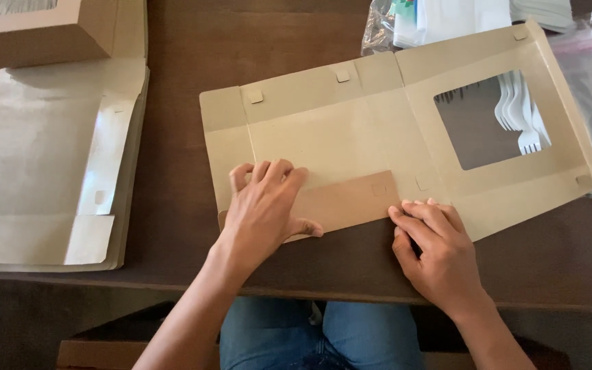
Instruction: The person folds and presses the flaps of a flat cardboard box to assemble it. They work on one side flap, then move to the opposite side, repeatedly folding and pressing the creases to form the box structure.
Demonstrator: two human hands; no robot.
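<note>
Flattened box blank (351,137) on table (193,48), near flap folded inward.
Left hand (265,209) presses flap flat, fingers (279,171) spread; right hand (436,247) fingertips at flap's end, gripping nothing.

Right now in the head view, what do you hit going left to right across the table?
Stack of flat box blanks → left hand pressing the folded-up flap → right hand at the flap's right end → clear window of the unfolded box → white plastic forks seen through it.
</note>
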